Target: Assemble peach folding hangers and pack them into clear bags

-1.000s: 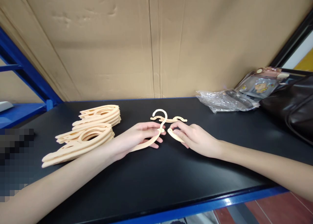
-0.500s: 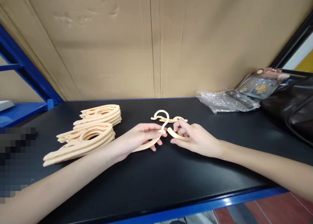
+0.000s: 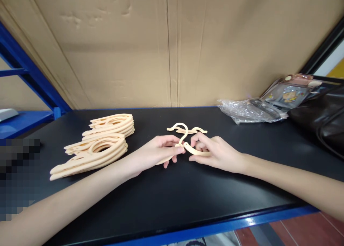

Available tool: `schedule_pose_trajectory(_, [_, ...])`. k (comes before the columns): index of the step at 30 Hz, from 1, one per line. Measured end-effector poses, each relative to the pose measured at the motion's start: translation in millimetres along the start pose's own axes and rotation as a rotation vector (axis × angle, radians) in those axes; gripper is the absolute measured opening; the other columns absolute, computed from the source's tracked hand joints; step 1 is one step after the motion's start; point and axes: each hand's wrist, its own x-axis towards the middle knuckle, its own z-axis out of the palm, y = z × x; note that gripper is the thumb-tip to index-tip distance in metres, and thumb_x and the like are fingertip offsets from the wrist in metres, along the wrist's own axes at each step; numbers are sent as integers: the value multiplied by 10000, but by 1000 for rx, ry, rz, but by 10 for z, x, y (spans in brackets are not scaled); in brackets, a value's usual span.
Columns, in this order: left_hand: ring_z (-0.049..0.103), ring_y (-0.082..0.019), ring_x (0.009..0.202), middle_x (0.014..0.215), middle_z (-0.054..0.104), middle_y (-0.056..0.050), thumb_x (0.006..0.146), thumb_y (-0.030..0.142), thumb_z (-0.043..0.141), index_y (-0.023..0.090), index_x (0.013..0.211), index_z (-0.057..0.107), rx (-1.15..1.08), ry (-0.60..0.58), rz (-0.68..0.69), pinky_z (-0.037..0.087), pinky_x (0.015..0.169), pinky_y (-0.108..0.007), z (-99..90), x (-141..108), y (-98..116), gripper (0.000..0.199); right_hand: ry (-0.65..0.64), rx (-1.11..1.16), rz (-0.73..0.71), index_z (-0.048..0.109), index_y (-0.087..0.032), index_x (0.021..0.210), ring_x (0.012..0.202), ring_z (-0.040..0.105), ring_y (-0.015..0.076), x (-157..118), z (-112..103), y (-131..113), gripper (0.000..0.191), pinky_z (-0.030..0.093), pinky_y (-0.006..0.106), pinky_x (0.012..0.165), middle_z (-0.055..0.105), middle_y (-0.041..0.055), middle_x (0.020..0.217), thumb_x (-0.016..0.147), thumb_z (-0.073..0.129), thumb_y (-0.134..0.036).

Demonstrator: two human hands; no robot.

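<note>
My left hand [image 3: 163, 151] pinches a cream hanger piece with a curved hook [image 3: 185, 129] rising above the fingers; part of an arm shows below the palm. In my right hand [image 3: 212, 151] is a separate curved hanger arm [image 3: 197, 152], its end with a small hole pointing left. That end meets the base of the hook at my left fingertips; whether the two are joined I cannot tell. Just behind the hands, more cream hanger parts [image 3: 192, 131] lie on the black table [image 3: 172, 199]. To the left are two stacks of cream hanger pieces, a front stack [image 3: 83, 160] and a rear stack [image 3: 120, 124].
Crumpled clear plastic [image 3: 249, 111] lies at the back right, beside a clear bag with a cartoon print [image 3: 290, 95]. A dark leather bag [image 3: 322, 117] sits at the right edge. Cardboard [image 3: 120, 59] stands behind the table, and a blue metal frame [image 3: 37, 74] rises at the left.
The right hand's hanger arm and the left hand's hook piece have come together; a small gap showed between them before. The left fingers have closed in over the meeting point.
</note>
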Motion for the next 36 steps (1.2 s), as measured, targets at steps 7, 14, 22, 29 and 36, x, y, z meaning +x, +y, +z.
schedule_pose_trajectory(7, [519,-106,627,827,621,-19,885,450,568,161,874,614,47,-53,114,388,457,-178,130,-28,-12,293,3,-48,-158,437,-198,1154,494,452,75,-39,18,-2,275,367,185,524,506,-95,621,935,542,-327])
schedule_pose_trajectory(14, [528,-113,670,901,619,-34,935,445,486,163,936,593,32,-59,159,407,481,-179,141,-52,-36,302,-48,102,-127,411,-219,1185,709,650,99,-37,-7,-33,269,467,197,627,693,-26,873,946,524,-269])
schedule_pose_trajectory(22, [513,-119,664,749,564,-11,977,428,412,150,925,609,13,-73,164,403,500,-179,144,-38,-49,344,-98,187,-112,387,-218,1228,785,665,98,-23,-11,-39,311,499,212,696,685,-14,960,946,516,-243])
schedule_pose_trajectory(29, [467,-99,566,679,568,-3,983,434,388,146,864,620,-18,-70,148,388,488,-179,138,-42,-31,388,-111,245,-91,381,-214,1236,806,667,92,-28,0,-51,357,515,207,728,687,-17,959,926,553,-258])
schedule_pose_trajectory(36, [468,-84,535,672,582,16,992,374,393,149,834,597,3,-69,155,402,506,-175,132,-58,11,342,-93,198,-132,384,-202,1242,815,676,120,-40,2,-17,296,495,224,701,712,11,950,982,451,-324])
